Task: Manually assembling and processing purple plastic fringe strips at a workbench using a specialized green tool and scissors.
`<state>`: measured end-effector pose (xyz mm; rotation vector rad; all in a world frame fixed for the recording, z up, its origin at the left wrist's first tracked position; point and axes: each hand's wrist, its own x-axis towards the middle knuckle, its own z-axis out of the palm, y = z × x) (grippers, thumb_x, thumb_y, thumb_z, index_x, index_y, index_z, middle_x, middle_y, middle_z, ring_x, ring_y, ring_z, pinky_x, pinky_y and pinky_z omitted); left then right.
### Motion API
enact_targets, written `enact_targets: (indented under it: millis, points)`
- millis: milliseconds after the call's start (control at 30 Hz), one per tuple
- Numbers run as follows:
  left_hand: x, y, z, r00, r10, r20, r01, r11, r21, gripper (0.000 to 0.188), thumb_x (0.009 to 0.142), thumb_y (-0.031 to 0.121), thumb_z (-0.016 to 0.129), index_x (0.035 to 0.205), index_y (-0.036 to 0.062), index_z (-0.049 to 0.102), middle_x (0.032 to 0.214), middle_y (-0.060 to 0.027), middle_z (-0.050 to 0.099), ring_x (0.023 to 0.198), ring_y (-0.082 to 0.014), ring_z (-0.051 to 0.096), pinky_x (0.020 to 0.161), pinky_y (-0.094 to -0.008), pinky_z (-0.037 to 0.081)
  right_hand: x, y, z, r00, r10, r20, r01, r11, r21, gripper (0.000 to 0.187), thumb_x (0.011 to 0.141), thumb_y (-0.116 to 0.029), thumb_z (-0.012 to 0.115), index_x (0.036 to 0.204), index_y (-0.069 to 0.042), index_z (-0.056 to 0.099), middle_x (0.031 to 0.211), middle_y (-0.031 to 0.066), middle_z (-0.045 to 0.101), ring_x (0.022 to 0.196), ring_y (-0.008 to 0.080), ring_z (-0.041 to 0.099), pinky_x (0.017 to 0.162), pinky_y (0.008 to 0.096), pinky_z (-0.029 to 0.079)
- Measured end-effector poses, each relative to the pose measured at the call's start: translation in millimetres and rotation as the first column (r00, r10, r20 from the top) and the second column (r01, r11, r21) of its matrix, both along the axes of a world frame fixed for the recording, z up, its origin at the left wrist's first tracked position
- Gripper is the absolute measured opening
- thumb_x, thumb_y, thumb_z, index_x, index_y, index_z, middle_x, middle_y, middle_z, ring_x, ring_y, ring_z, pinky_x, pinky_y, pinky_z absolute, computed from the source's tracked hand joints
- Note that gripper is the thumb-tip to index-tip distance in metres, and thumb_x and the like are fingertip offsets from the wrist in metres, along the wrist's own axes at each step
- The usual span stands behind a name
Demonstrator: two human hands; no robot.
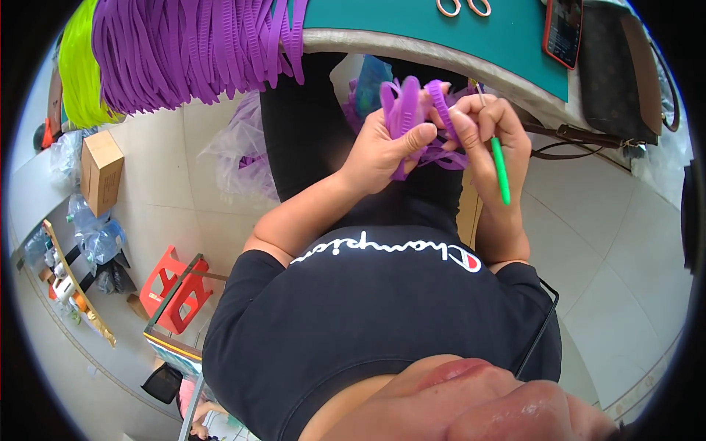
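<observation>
Gripping a looped bunch of ribbed purple straps [406, 114], the left hand [382, 151] pressed its thumb across them, above the lap. At its three o'clock, the right hand [496, 136] was closed around a slim green-handled tool [501, 173], with its fingertips at a curved purple strap [440, 106] between the two hands. Its fingers covered part of the tool, and the left thumb hid part of the bunch. More purple straps lay loosely behind and below the hands.

Just ahead, at twelve o'clock, the table's pale edge [434, 50] stood close to the fingers; beyond it lay a teal mat [382, 16] with a pair of scissors [479, 8], only the handles showing. A red-cased phone [565, 37] lay at two o'clock, and a dark brown bag [638, 73] between two and three. Between nine and ten, a thick row of purple straps [184, 48] overhung the table, with yellow-green straps [77, 77] beside it. On the floor, a clear plastic bag [235, 165] and a cardboard box [101, 173] sat toward nine, a red stool [176, 290] at eight.
</observation>
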<state>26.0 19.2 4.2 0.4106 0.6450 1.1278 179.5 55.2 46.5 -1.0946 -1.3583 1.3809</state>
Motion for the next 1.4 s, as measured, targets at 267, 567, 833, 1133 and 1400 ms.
enact_targets:
  millis: [267, 567, 833, 1133, 1400]
  points:
    - [-3.2, 5.4, -4.3, 0.986, 0.162, -0.046, -0.164, 0.985, -0.049, 0.023, 0.088, 0.018, 0.068, 0.107, 0.0046, 0.065, 0.093, 0.0009, 0.064, 0.056, -0.0032, 0.045, 0.046, -0.0192, 0.033, 22.4, 54.6, -2.3, 0.983, 0.002, 0.186, -0.063, 0.945, 0.322, 0.057, 0.095, -0.051, 0.039, 0.095, 0.003, 0.059, 0.108, 0.0176, 0.06, 0.103, 0.024, 0.057, 0.095, 0.0358, 0.041]
    - [-3.7, 15.9, -26.6, 0.901, -0.097, 0.423, 0.255, 0.906, -0.337, 0.022, 0.09, 0.017, 0.066, 0.108, 0.0065, 0.06, 0.102, -0.0039, 0.065, 0.05, 0.0001, 0.04, 0.039, -0.0158, 0.029, -0.8, 125.4, 0.9, 0.499, -0.378, 0.78, -0.177, 0.837, 0.518, 0.028, 0.084, -0.02, 0.065, 0.106, -0.002, 0.062, 0.107, 0.0167, 0.059, 0.089, 0.0332, 0.062, 0.078, 0.0383, 0.05]
    - [-17.9, -2.8, -0.6, 0.958, -0.254, 0.134, 0.284, 0.907, -0.31, 0.024, 0.085, 0.013, 0.07, 0.106, 0.0016, 0.063, 0.089, -0.0031, 0.064, 0.05, -0.0028, 0.043, 0.043, -0.0185, 0.029, 2.1, 127.3, 7.0, 0.402, -0.212, 0.891, -0.245, 0.913, 0.327, 0.029, 0.078, -0.018, 0.068, 0.102, -0.003, 0.061, 0.092, 0.0138, 0.061, 0.084, 0.0354, 0.061, 0.073, 0.0425, 0.05]
    - [-12.7, 9.4, -0.4, 0.979, 0.083, -0.189, -0.117, 0.977, -0.178, 0.015, 0.086, 0.01, 0.067, 0.099, 0.0022, 0.064, 0.089, -0.0091, 0.07, 0.047, -0.001, 0.038, 0.042, -0.0179, 0.026, 24.0, 65.2, 15.0, 0.84, -0.093, 0.534, -0.096, 0.944, 0.315, 0.024, 0.071, 0.004, 0.068, 0.094, -0.001, 0.06, 0.073, 0.002, 0.059, 0.057, 0.0062, 0.052, 0.051, 0.0214, 0.04]
    - [-2.9, 18.1, 3.6, 0.956, 0.223, -0.191, -0.258, 0.95, -0.178, 0.014, 0.085, 0.009, 0.071, 0.096, 0.0012, 0.065, 0.072, 0.0017, 0.059, 0.048, -0.002, 0.042, 0.041, -0.0185, 0.027, 47.7, 6.3, -22.2, 0.891, 0.235, 0.388, -0.255, 0.967, 0.001, 0.03, 0.075, 0.012, 0.059, 0.104, 0.006, 0.064, 0.07, 0.0014, 0.062, 0.063, 0.0049, 0.062, 0.054, 0.0167, 0.047]
